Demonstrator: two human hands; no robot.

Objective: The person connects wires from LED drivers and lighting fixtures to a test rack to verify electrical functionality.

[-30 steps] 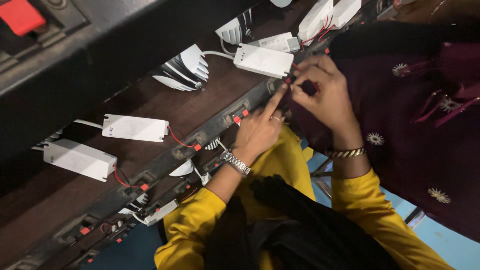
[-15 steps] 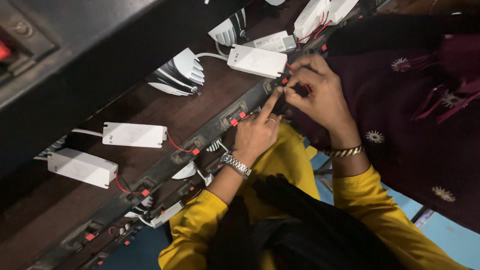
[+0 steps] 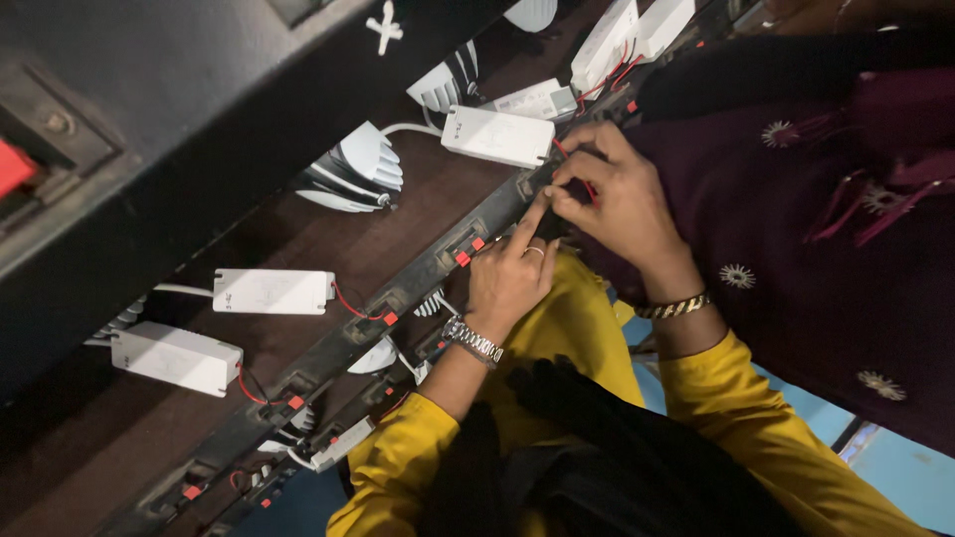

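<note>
Both hands (image 3: 567, 234) pinch red wire (image 3: 587, 187) beside diagonal rail (image 3: 418, 278).

A: Views on record?
B: One, head-worn. It looks steeply down, rolled so the dark brown wooden bench (image 3: 298, 254) runs diagonally, lower left to upper right.
A: Range?
B: Close; the left hand (image 3: 512, 278) and right hand (image 3: 617, 194) sit just right of centre, at the bench's near edge. No second view shares the scene.

My left hand (image 3: 509, 283) and right hand (image 3: 615, 194) meet at the rail (image 3: 398, 308) right of centre, just below a driver box (image 3: 497, 135). Two more boxes (image 3: 274, 291) lie at left.
</note>
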